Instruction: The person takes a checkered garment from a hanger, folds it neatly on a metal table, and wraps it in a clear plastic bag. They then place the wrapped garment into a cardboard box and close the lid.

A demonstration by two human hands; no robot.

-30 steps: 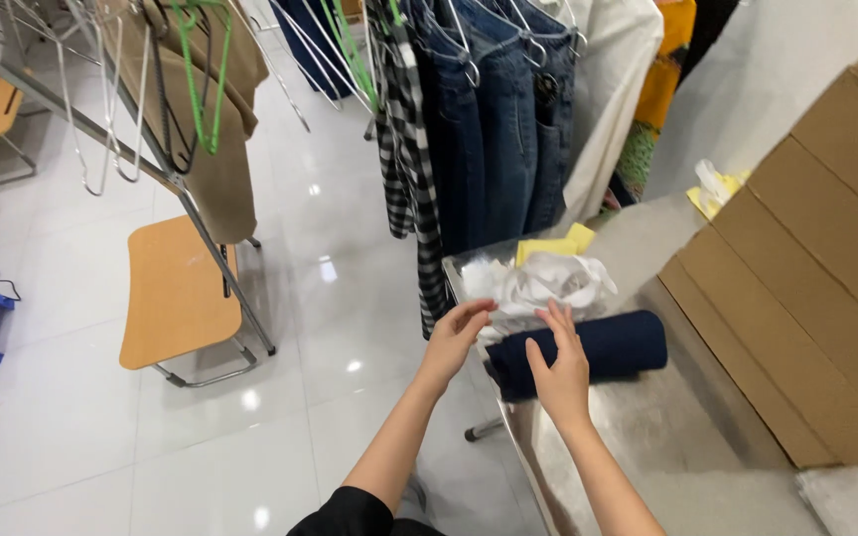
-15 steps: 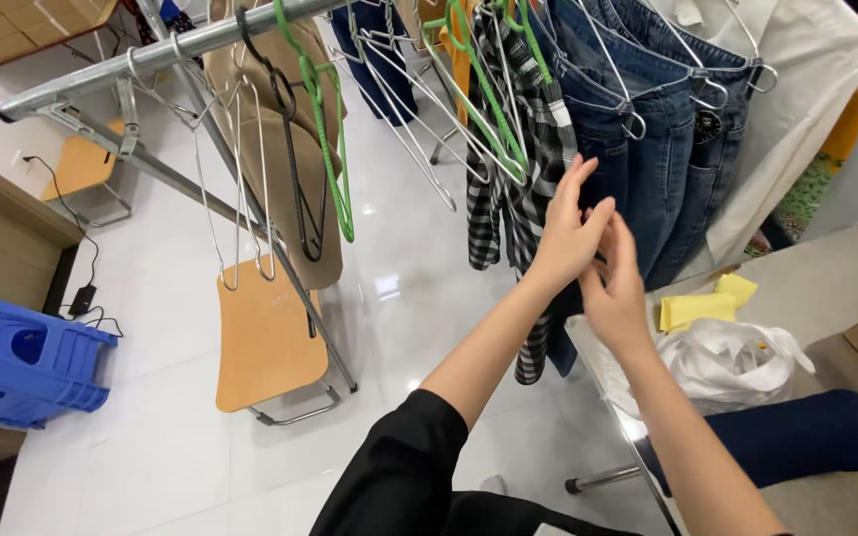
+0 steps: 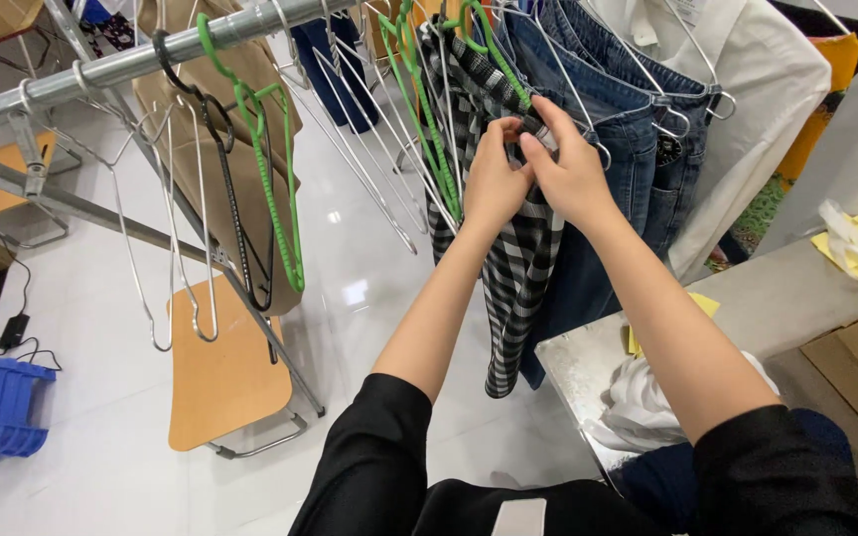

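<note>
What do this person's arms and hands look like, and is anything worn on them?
Both hands are bare: the left hand and the right hand show no gloves, and I see no rings, watch or bracelet. The forearms are uncovered too. Black sleeves start around the elbows, loose and plain, part of a black top. A small pale rectangular patch sits at the chest.

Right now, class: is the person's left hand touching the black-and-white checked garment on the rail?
Touching. The head view shows the left hand gripping the checked garment at its top, beside the right hand.

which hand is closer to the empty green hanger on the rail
Left. The left hand grips the checked garment just right of the green hanger; the right hand is farther right.
</note>
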